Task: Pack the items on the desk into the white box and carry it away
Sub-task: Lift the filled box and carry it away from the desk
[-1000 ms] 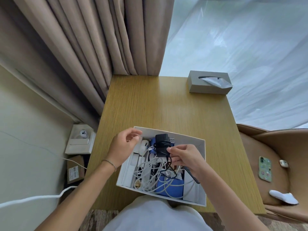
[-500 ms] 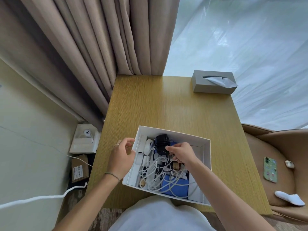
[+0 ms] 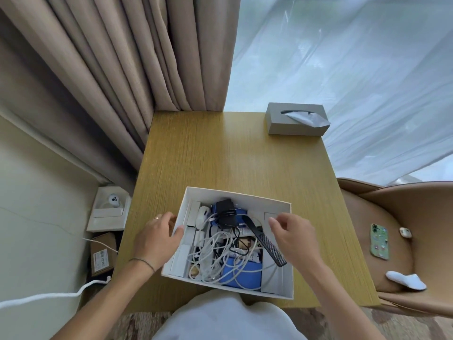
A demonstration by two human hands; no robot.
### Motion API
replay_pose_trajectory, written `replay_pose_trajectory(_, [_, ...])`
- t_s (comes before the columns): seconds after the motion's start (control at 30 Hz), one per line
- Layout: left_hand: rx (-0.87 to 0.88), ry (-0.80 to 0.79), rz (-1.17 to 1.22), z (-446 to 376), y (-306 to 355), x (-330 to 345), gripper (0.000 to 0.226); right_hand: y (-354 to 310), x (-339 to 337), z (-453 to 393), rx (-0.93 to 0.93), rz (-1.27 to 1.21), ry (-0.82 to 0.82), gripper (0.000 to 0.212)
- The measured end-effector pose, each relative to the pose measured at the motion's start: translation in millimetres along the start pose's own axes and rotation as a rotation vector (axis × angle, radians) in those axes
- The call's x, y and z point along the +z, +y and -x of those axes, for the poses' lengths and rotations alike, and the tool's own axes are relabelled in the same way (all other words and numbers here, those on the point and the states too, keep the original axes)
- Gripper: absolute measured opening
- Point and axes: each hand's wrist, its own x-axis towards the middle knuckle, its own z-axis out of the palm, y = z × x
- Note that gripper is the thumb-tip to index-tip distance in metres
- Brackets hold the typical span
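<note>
Sitting near the front edge of the desk [image 3: 220,153], one white box [image 3: 282,289] holds one black comb [image 3: 266,244], one black charger [image 3: 226,212] and tangled white cables [image 3: 210,256], too knotted to count. Left hand [image 3: 153,238] grips its left wall; right hand [image 3: 293,235] hovers, fingers loose, holding nothing. One tissue box [image 3: 294,122] stands far right.
</note>
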Motion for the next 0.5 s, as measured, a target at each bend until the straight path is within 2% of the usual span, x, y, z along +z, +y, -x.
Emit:
replay_pose_trajectory(0.1, [0.005,-0.036,-0.087,1,2,-2,0.040,30,-11,12,0.034,0.060,0.048,0.048])
replay_pose_trajectory(0.2, [-0.009,-0.092,-0.094,-1,5,-2,0.049,51,-9,21,0.095,0.182,0.030,0.055])
replay_pose_trajectory(0.37, [-0.052,-0.166,-0.103,-8,5,2,0.046,58,9,24,0.165,0.255,-0.127,0.050])
replay_pose_trajectory(0.5, [-0.053,-0.161,-0.123,-10,5,4,0.044,53,12,24,0.200,0.293,-0.139,0.045])
